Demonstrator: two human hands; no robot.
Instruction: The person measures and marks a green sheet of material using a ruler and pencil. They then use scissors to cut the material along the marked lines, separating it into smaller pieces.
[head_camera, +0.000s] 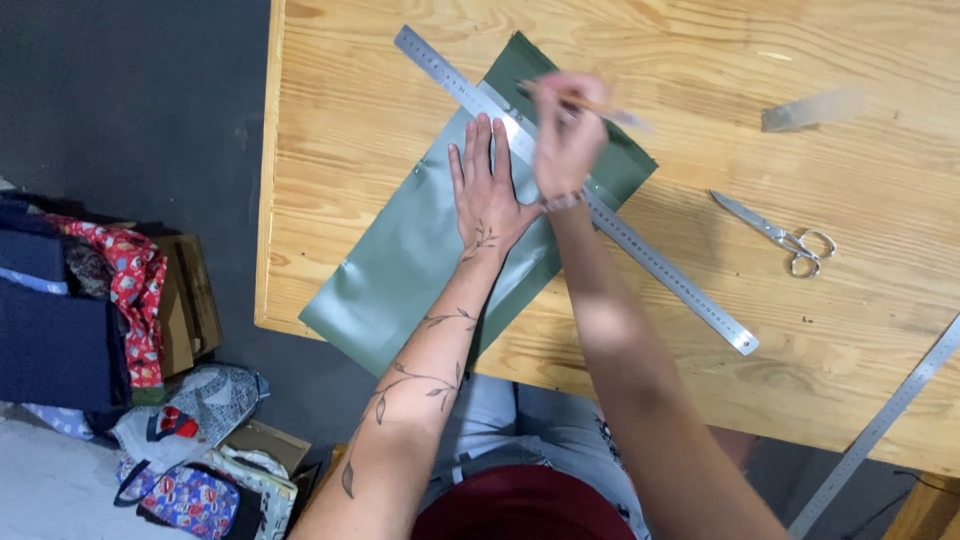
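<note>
- Nearest the camera, the left hand presses flat, fingers spread, on the green sheet at frame centre.
- Right hand, blurred, pinches a pencil against the steel ruler crossing the sheet.
- Scissors lie right on the counter.

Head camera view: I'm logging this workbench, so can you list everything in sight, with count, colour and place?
Light wooden table: one, fills most of the view.
Grey-green rectangular sheet: one, on the table, overhanging its near edge.
Long steel ruler: one, silver, diagonal across the sheet.
Second steel ruler: one, silver, right edge.
Steel scissors: one, silver, right of the long ruler.
Blurred grey flat piece: one, top right.
Patterned fabrics and bags: a pile, red, blue, white, on the floor at left.
Left hand: flat on the sheet.
Right hand: blurred, grip on a thin pencil.
</note>
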